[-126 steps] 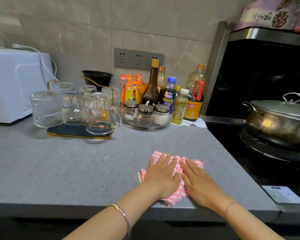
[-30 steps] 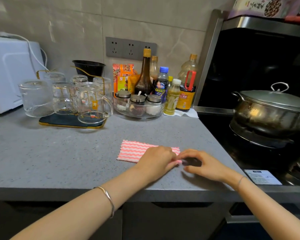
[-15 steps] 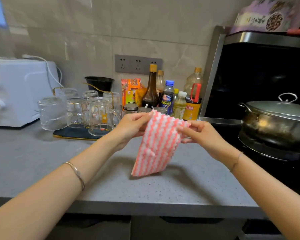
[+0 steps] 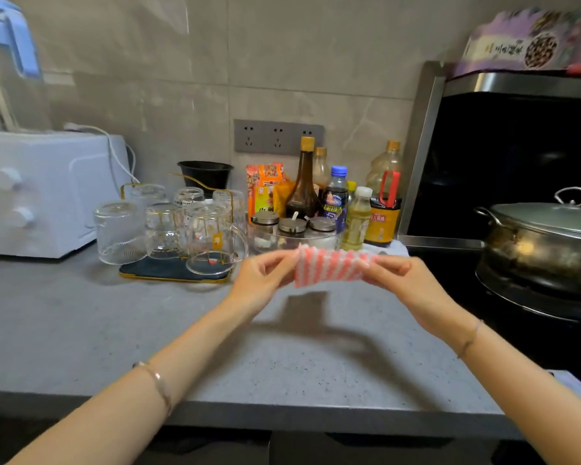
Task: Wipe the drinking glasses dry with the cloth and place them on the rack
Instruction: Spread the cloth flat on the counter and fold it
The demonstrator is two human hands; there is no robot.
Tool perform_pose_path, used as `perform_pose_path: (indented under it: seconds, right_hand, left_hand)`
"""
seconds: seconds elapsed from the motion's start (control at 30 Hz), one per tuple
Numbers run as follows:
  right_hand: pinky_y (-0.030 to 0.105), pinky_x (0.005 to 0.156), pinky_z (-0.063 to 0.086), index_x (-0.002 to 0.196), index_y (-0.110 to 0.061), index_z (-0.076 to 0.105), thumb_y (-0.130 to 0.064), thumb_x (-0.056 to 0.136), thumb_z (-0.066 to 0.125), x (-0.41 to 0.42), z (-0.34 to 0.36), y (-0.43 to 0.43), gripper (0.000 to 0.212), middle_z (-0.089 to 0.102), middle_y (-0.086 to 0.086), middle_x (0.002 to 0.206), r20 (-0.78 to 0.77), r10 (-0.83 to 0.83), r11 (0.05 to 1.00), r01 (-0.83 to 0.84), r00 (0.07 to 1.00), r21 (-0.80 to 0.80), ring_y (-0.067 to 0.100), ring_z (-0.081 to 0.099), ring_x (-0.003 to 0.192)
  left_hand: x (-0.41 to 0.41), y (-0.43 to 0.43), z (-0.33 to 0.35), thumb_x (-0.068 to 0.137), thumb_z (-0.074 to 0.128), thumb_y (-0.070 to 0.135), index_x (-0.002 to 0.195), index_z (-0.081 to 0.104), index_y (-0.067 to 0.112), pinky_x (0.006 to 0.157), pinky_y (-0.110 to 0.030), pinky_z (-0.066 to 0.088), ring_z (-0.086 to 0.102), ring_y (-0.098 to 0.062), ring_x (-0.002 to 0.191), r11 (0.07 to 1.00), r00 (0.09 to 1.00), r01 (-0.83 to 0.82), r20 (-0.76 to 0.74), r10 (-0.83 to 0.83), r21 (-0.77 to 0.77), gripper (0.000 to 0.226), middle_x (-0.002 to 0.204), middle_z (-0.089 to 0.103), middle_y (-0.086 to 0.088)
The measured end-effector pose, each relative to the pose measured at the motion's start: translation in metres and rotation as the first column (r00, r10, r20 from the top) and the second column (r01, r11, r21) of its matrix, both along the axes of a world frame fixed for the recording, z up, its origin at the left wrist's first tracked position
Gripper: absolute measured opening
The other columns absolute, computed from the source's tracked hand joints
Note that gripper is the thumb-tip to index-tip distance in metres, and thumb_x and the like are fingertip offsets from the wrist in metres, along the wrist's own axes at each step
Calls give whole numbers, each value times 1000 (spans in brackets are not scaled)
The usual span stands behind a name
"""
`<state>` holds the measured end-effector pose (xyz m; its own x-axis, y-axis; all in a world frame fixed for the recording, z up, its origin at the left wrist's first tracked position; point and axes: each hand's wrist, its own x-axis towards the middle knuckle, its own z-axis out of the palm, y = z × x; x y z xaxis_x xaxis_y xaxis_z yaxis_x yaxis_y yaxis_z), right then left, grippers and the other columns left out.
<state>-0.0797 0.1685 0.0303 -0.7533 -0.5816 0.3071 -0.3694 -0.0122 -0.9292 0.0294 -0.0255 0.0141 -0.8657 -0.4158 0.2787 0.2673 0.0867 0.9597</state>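
A pink-and-white striped cloth (image 4: 329,268) is stretched flat in the air above the grey counter. My left hand (image 4: 264,281) pinches its left edge and my right hand (image 4: 401,280) pinches its right edge. To the left, several clear drinking glasses (image 4: 118,231) stand upside down on and beside a dark rack (image 4: 168,271) with a gold wire frame. A handled glass mug (image 4: 213,239) is the rack's nearest piece, just left of my left hand.
Sauce bottles (image 4: 304,182) and a glass bowl of spice jars (image 4: 292,234) stand behind the cloth. A white appliance (image 4: 44,193) sits far left. A lidded steel pot (image 4: 547,239) rests on the black stove at right. Grey counter (image 4: 81,330) spreads in front.
The cloth lay on the counter a second ago; both hands lifted it. Half a second ago it hung down, and now it is pulled taut sideways between my hands.
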Motion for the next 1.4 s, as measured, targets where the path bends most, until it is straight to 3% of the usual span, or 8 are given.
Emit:
perform_pose_path:
  seconds: [0.17, 0.3, 0.47, 0.7, 0.87, 1.03, 1.2, 1.4]
  right_hand:
    - [14, 75, 53, 91, -7, 76, -16, 80, 66, 36, -59, 31, 18, 76, 5, 89, 206, 142, 959, -186, 968, 212, 12, 72, 85]
    - [15, 69, 54, 88, -11, 76, -15, 81, 66, 44, -71, 30, 13, 76, 7, 90, 304, 133, 961, -198, 943, 191, 13, 72, 79]
    - [20, 60, 56, 97, 0, 69, -7, 85, 65, 27, -66, 10, 14, 74, 14, 80, 323, 19, 992, -57, 946, 109, 15, 70, 65]
    - [15, 44, 50, 99, 9, 66, -2, 87, 65, -16, -76, -23, 16, 64, 7, 68, 126, -192, 955, 156, 973, 254, 0, 58, 43]
    - [14, 40, 46, 98, 3, 66, -6, 85, 69, -31, -79, -30, 17, 65, 7, 71, 18, -211, 927, 194, 977, 321, 2, 58, 43]
    - [19, 63, 47, 102, -22, 64, -23, 81, 74, -29, -86, -28, 23, 61, -13, 94, -398, -204, 841, 368, 895, 397, 7, 58, 71]
    - [15, 63, 45, 83, -30, 71, -28, 82, 73, -1, -90, -5, 2, 68, -13, 80, -402, 44, 911, 129, 915, 393, 3, 59, 69]
    - [25, 83, 51, 100, -30, 72, -56, 75, 62, 5, -99, 6, 37, 62, -19, 100, -506, 134, 874, 139, 852, 466, 1, 58, 95]
  left_hand:
    - [40, 10, -69, 90, 62, 16, 91, 75, 14, 70, -15, 53, 68, -8, 80, 999, 981, 48, 191, -47, -3, 13, 84, 76, 2]
    - [46, 7, -81, 90, 63, 19, 98, 75, 14, 76, -20, 55, 71, -12, 90, 993, 962, 64, 270, -36, -98, 15, 94, 77, -2]
    - [26, 5, -67, 91, 63, 17, 91, 74, 10, 62, -22, 58, 69, -19, 74, 997, 955, -64, 291, 50, 39, 13, 91, 75, -16]
    - [-32, -19, -73, 89, 68, 26, 96, 77, 13, 70, -20, 49, 63, -6, 71, 883, 905, -149, 298, 303, -446, 18, 92, 75, -2]
    - [-53, -29, -81, 90, 65, 29, 100, 77, 15, 85, -27, 50, 65, -12, 88, 843, 883, -110, 338, 326, -526, 21, 105, 74, -2]
    - [-40, -25, -77, 90, 65, 39, 117, 67, 19, 77, -25, 44, 57, -9, 89, 649, 885, -78, 246, 395, -757, 34, 102, 68, 4]
    - [-4, -21, -74, 85, 69, 40, 105, 73, 28, 87, -26, 51, 60, -1, 96, 560, 975, 164, 221, 36, -812, 24, 104, 69, 14]
    - [3, -21, -79, 92, 60, 41, 121, 67, 24, 92, -27, 49, 60, -7, 107, 332, 985, 123, 155, 72, -935, 34, 120, 68, 8]
